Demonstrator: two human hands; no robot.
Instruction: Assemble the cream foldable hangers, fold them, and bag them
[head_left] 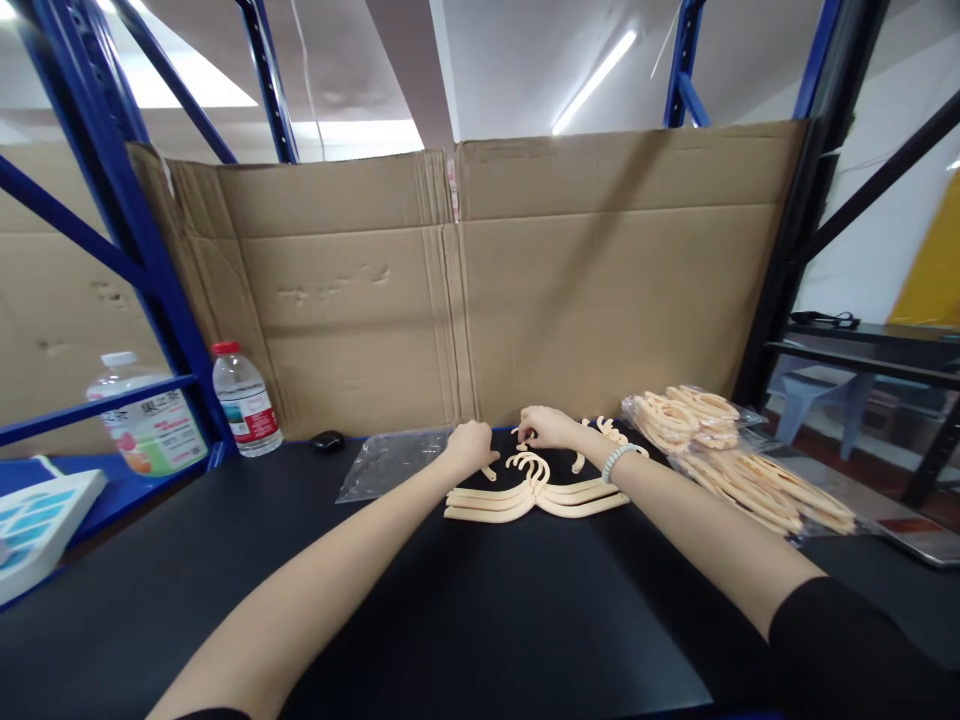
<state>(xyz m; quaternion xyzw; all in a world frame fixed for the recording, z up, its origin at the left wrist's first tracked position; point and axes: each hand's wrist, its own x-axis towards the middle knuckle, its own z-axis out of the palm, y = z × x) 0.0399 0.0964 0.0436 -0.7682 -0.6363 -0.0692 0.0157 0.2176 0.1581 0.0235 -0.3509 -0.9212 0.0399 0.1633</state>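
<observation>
A small stack of peach plastic hangers (536,492) lies flat on the black table (450,620), hooks pointing away from me. My left hand (470,445) is curled at the stack's left side, touching a hanger near its hook. My right hand (546,427), with a pale beaded bracelet on the wrist, pinches a small part by the hooks at the top of the stack. What exactly the fingers grip is too small to tell. A few loose hangers (604,432) lie just behind my right wrist.
A clear plastic bag (390,462) lies left of the stack. Bagged bundles of hangers (739,460) sit at the right. A water bottle (245,400), a larger bottle (146,418) and a small black object (328,440) stand at the left. Cardboard sheets (525,280) wall off the back.
</observation>
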